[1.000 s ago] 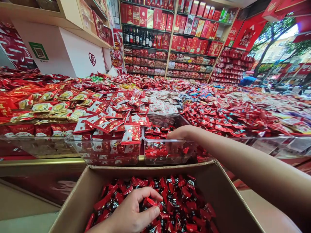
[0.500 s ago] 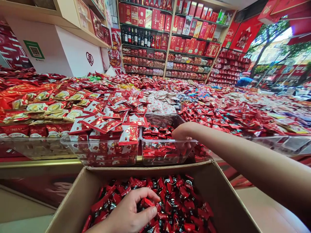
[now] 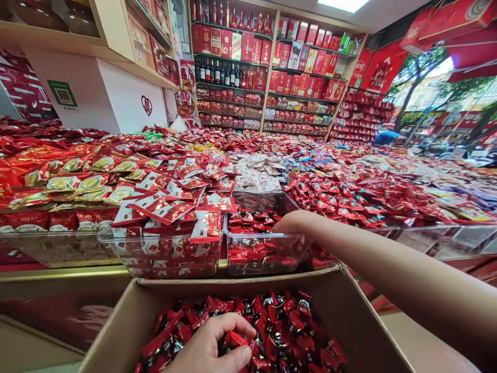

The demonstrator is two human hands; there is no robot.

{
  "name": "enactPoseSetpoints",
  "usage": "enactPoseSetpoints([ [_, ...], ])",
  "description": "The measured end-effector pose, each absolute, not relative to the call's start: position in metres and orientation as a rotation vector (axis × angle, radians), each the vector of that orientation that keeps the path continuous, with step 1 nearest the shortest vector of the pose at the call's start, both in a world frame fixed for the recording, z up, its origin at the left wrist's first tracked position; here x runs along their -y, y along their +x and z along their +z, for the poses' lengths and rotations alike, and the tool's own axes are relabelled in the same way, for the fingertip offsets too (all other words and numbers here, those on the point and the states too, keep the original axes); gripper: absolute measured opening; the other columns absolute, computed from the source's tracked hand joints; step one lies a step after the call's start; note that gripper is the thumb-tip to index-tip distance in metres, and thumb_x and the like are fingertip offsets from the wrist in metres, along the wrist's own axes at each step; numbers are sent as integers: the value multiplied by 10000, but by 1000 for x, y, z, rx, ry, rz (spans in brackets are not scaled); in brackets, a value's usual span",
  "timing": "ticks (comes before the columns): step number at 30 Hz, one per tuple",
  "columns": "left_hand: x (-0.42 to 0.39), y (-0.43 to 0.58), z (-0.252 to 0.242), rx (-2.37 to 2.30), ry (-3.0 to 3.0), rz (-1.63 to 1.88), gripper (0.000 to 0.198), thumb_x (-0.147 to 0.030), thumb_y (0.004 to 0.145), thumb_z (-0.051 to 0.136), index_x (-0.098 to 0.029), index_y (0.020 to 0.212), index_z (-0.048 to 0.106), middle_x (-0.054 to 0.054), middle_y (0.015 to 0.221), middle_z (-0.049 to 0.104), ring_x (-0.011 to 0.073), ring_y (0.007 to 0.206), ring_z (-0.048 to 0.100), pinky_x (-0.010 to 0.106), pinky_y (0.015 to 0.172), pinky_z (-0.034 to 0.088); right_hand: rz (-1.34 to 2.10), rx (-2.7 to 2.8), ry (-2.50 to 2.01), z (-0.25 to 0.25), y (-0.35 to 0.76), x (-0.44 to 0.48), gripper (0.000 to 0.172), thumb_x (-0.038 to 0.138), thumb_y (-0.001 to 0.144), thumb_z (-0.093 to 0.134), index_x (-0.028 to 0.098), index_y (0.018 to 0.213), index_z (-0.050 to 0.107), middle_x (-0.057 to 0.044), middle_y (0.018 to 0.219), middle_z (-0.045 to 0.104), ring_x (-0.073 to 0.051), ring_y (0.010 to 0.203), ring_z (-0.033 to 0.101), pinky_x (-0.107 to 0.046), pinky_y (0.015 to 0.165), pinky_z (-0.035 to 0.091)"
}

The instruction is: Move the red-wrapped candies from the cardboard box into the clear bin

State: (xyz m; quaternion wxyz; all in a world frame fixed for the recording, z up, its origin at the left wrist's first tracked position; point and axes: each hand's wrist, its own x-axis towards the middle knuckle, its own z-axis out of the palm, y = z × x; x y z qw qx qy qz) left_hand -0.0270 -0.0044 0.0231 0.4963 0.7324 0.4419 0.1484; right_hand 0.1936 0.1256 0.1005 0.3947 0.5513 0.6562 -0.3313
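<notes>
My left hand is down in an open cardboard box filled with red-and-black wrapped candies. Its thumb and curled fingers close round a red wrapped candy; the rest of the fingers are hidden. My right hand reaches over the rim into a clear plastic bin holding similar red candies. Its fingers show only dimly through the bin wall, and whether they grip anything is hidden. Left of this bin stands another clear bin, heaped with white-and-red packets.
The box stands against the display counter's front edge. Gold-and-red packets pile up at left, red packets at right. Behind are wall shelves with bottles and gift boxes, and a white pillar.
The whole view has shifted slightly downward in the frame, showing more of the upper shelves. Both hands keep nearly the same places in the box and the bin.
</notes>
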Motion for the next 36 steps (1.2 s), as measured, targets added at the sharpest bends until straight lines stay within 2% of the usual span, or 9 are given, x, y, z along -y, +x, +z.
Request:
enactPoseSetpoints([
  [7, 2, -30, 14, -1023, 1805, 308, 265, -348, 656, 474, -194, 862, 538, -11, 743, 568, 140, 705, 491, 225, 674, 368, -936, -1656, 1335, 98, 194, -127, 326, 294, 590, 546, 145, 881, 546, -2, 606, 539, -124, 530, 521, -249, 464, 398],
  [21, 4, -28, 18, -1085, 1762, 348, 240, -324, 638, 503, -191, 829, 561, -1, 822, 570, 160, 791, 479, 246, 750, 340, -1011, -1589, 1276, 104, 183, -119, 235, 340, 634, 521, 164, 789, 536, 13, 548, 490, -113, 469, 475, -190, 344, 294],
  [24, 4, -28, 18, -1083, 1763, 339, 229, -305, 636, 498, -195, 828, 555, 0, 837, 567, 158, 802, 476, 246, 756, 334, -1044, -1591, 1283, 100, 186, -122, 249, 354, 634, 521, 167, 798, 537, 12, 550, 493, -110, 467, 475, -193, 349, 308],
  [29, 4, -27, 21, -1053, 1763, 279, 242, -325, 650, 475, -183, 836, 535, -8, 714, 557, 150, 739, 474, 218, 654, 370, -983, -1754, 1342, 92, 194, -125, 315, 361, 620, 527, 177, 876, 533, 12, 580, 521, -96, 426, 465, -221, 377, 355],
  [36, 3, -26, 21, -1001, 1715, 277, 233, -291, 652, 464, -169, 842, 523, -14, 672, 545, 116, 626, 474, 198, 592, 373, -958, -1918, 1398, 96, 191, -120, 371, 337, 599, 549, 194, 941, 524, 12, 619, 540, -96, 446, 493, -230, 416, 401],
])
